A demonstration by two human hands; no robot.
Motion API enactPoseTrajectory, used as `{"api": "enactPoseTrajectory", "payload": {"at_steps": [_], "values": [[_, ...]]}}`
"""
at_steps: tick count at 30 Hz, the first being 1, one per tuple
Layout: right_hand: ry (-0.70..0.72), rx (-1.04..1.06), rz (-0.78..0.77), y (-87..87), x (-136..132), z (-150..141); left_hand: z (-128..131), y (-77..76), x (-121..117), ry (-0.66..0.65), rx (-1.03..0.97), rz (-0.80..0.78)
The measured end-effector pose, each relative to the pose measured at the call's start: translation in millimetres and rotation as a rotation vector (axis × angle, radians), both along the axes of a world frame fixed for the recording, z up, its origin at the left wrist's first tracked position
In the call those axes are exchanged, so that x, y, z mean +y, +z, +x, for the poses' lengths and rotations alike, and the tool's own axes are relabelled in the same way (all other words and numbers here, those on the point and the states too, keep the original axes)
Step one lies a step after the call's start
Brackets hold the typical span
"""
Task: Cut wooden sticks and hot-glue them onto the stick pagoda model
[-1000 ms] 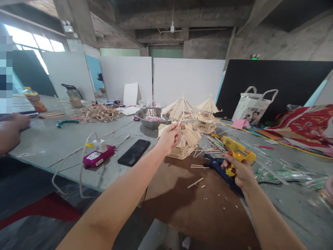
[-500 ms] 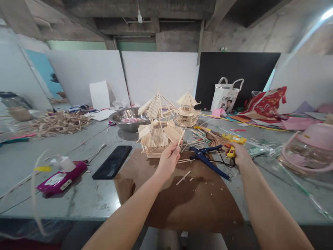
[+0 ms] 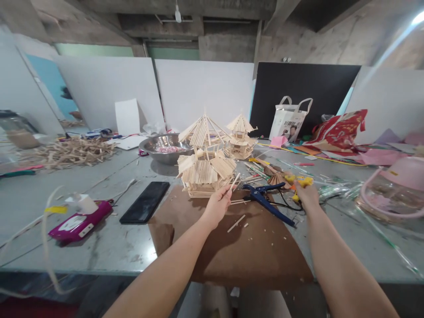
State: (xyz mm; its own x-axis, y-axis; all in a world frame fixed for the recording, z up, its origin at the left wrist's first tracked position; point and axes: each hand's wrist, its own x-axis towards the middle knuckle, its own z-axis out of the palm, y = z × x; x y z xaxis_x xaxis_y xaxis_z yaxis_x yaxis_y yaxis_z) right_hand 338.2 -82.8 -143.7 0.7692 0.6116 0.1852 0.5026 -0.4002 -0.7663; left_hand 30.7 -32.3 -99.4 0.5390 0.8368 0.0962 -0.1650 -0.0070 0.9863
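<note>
My left hand (image 3: 217, 206) pinches a thin wooden stick (image 3: 233, 182) just in front of a stick-built pagoda model (image 3: 203, 163) that stands at the back of a brown mat (image 3: 232, 240). My right hand (image 3: 306, 196) is closed on a yellow glue gun (image 3: 298, 182), held low over the table to the right of the mat. Blue-handled cutters (image 3: 265, 199) lie between my two hands. A second, smaller stick pagoda (image 3: 241, 138) stands behind the first.
A steel bowl (image 3: 165, 149), a black phone (image 3: 145, 202), a magenta power strip (image 3: 77, 221) with a white cable and a heap of sticks (image 3: 71, 152) lie left. A white bag (image 3: 289, 119), red fabric (image 3: 338, 128) and a pink-lidded jar (image 3: 392, 190) sit right. Loose sticks litter the mat.
The view swung right and down. My left hand drew the stick back from the pagoda's roof toward me. My right hand lowered the glue gun onto the table further right.
</note>
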Motion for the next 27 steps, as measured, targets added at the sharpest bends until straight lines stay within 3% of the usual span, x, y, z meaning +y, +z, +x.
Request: {"api": "enactPoseTrajectory", "payload": {"at_steps": [4, 11, 15, 17, 19, 21, 24, 27], "values": [[-0.173, -0.076, -0.230, 7.8, -2.5, -8.0, -0.9, -1.5, 1.9, 0.041, -0.022, 0.027], [-0.097, -0.193, -0.443, 14.3, -8.7, -14.3, -2.9, -4.8, 5.7, 0.081, -0.069, 0.029], [-0.076, -0.406, -0.487, 29.5, -10.3, -34.7, -2.7, -4.8, 6.6, 0.092, -0.099, 0.022], [0.065, -0.483, -0.418, 37.6, -9.5, -54.5, -2.8, -4.3, 6.6, 0.093, -0.107, 0.020], [0.333, -0.464, -0.363, 41.8, -8.8, -75.0, -2.9, -4.1, 6.6, 0.099, -0.108, 0.025], [0.510, -0.443, -0.472, 41.6, -9.0, -90.9, -2.9, -4.5, 7.0, 0.102, -0.103, 0.037], [0.585, -0.501, -0.641, 37.9, -11.0, -101.8, -2.5, -6.1, 7.8, 0.093, -0.100, 0.054], [0.606, -0.555, -0.699, 36.9, -12.3, -102.5, -1.7, -7.5, 8.2, 0.083, -0.087, 0.069]]}}
